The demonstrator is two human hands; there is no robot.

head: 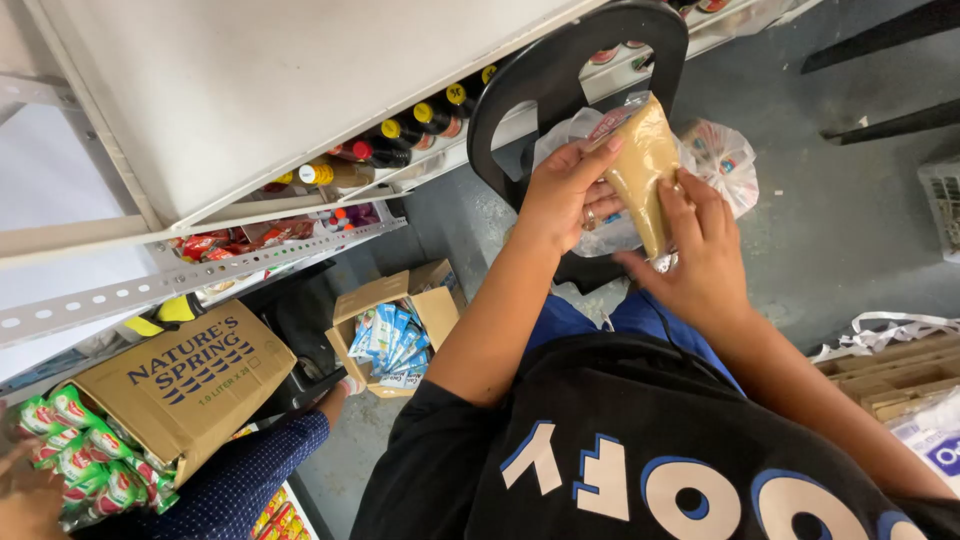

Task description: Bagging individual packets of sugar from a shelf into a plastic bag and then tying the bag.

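My left hand (566, 195) and my right hand (702, 250) both hold a clear packet of tan powder (642, 165), gripping it from each side. The packet is upright over a white plastic bag (722, 155) that sits on a black plastic chair (560, 75). The left hand clasps the packet's left edge, with a ring on one finger. The right hand holds its lower right side.
Metal shelving (200, 270) on the left carries dark bottles with yellow and red caps (410, 130). An open carton of blue sachets (395, 335) sits on the floor. Another person's sleeve (250, 480) reaches by a brown carton (185, 385) with green packets (85, 460). Wooden pallet (900, 370) at right.
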